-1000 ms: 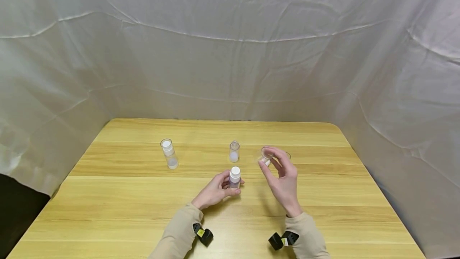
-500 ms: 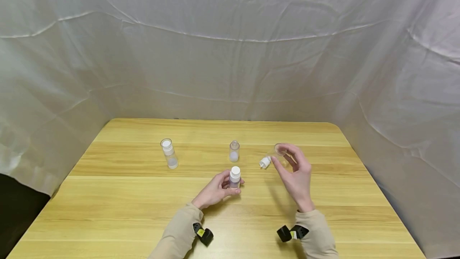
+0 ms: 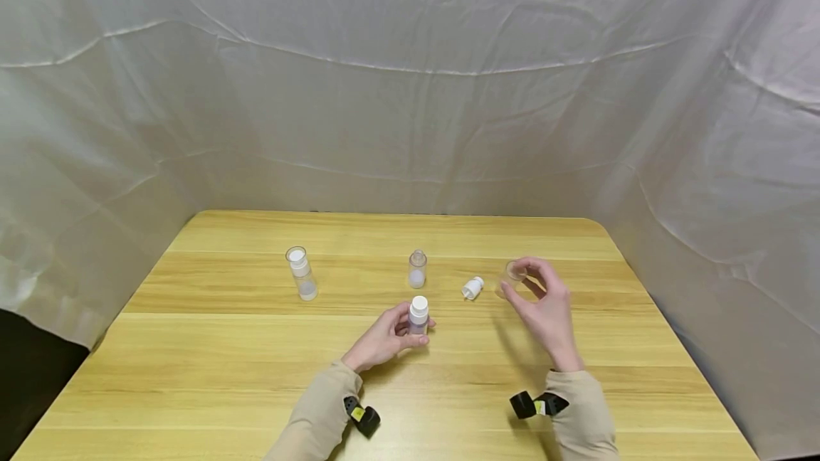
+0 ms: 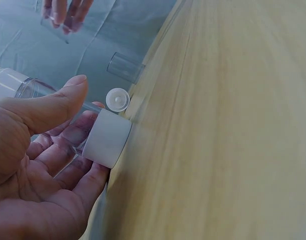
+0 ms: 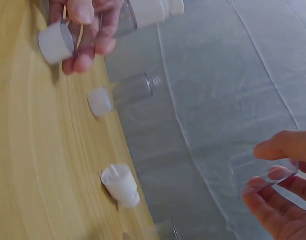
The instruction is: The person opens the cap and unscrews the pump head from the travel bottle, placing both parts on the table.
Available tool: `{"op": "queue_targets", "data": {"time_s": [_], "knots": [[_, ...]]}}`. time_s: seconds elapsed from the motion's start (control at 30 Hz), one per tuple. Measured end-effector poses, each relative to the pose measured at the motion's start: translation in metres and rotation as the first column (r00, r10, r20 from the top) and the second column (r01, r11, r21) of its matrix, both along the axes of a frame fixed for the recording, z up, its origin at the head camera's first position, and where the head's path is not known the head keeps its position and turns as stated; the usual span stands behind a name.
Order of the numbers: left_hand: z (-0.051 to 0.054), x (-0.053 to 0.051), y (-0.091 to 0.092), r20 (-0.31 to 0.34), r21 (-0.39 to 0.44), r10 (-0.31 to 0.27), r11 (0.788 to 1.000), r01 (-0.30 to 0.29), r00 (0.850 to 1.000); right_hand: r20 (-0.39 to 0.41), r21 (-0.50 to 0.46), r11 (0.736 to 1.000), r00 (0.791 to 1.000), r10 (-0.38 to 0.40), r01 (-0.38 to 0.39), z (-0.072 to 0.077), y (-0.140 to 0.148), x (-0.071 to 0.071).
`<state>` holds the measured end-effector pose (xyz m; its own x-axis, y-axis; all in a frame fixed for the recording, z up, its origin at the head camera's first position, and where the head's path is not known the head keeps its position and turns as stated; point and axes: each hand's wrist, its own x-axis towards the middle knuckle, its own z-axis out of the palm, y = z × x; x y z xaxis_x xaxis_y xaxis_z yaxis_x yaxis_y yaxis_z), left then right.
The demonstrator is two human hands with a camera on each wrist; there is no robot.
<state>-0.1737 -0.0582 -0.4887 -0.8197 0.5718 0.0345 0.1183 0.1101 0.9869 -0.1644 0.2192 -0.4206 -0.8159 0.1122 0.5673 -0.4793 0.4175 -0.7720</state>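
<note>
Sleeves: beige, one per forearm, cut off at the lower edge; a black wrist camera (image 3: 363,418) on each.
Left hand: the left hand (image 3: 384,338) grips a pump bottle (image 3: 418,314), fingers curled round it, white top up; cannot tell whether its base touches the table.
Right hand: the right hand (image 3: 544,309) pinches a see-through cap (image 3: 510,277) between thumb and fingers, raised above the table.
Pump top: white pump top (image 3: 472,289) lying on its side, left of the held cap.
Bare-necked bottle: the bare-necked bottle (image 3: 417,270) stands upright beyond the gripped one.
Covered bottle: the covered bottle (image 3: 302,274) stands well apart at left, see-through cover over white top.
Table: yellowish wood-grain table (image 3: 211,368), far corners rounded, glare toward the front.
Room: creased grey sheet (image 3: 410,112) behind and at both sides; dark gap (image 3: 35,383) lower left.
Hard to see: second cap (image 4: 125,67), upright on the table; right wrist view cuts it off. Bottle contents unclear.
</note>
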Motion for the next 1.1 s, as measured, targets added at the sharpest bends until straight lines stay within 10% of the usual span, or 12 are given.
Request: {"op": "queue_targets", "data": {"time_s": [0.5,1.1], "knots": [[0.000,0.000,0.000,0.005,0.002,0.000,1.000,0.000,1.000,0.267,0.199,0.980,0.961,-0.073,0.019,-0.005,0.028,-0.002],[0.000,-0.001,0.000,0.010,-0.007,0.001,1.000,-0.001,1.000,0.342,0.309,0.951,0.936,-0.086,-0.025,-0.030,0.031,-0.012]]}}
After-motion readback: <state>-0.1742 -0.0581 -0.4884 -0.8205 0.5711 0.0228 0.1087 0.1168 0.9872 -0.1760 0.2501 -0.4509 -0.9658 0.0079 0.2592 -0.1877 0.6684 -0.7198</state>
